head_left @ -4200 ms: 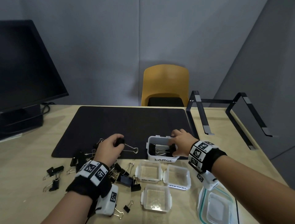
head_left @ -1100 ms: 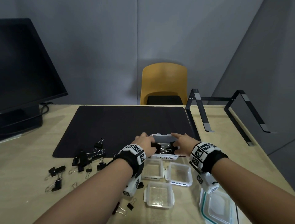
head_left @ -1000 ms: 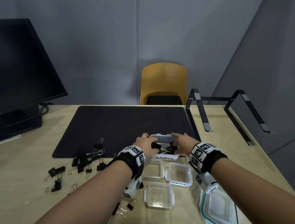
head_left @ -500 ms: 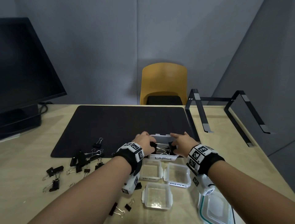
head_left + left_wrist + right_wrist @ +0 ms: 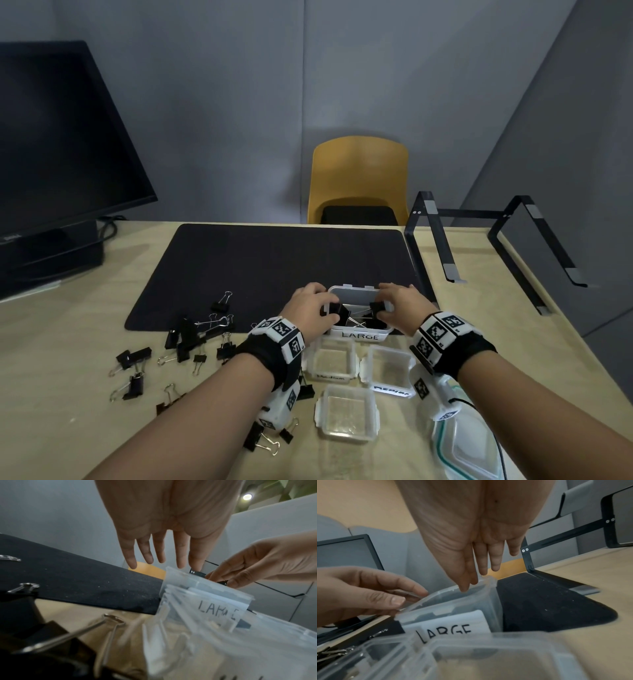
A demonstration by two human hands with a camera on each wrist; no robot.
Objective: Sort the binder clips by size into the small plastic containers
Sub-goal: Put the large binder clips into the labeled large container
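Left grip (image 5: 310,313) now beside LARGE container (image 5: 359,334), opp. right grip (image 5: 399,310).

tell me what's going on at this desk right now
A person is sorting binder clips by size. Both hands are at the container labelled LARGE, which sits on the near edge of the black mat: the left hand and right hand each pinch a big black clip at its rim. Three other small containers in front of it look empty. A scatter of unsorted clips lies on the wooden desk to the left.
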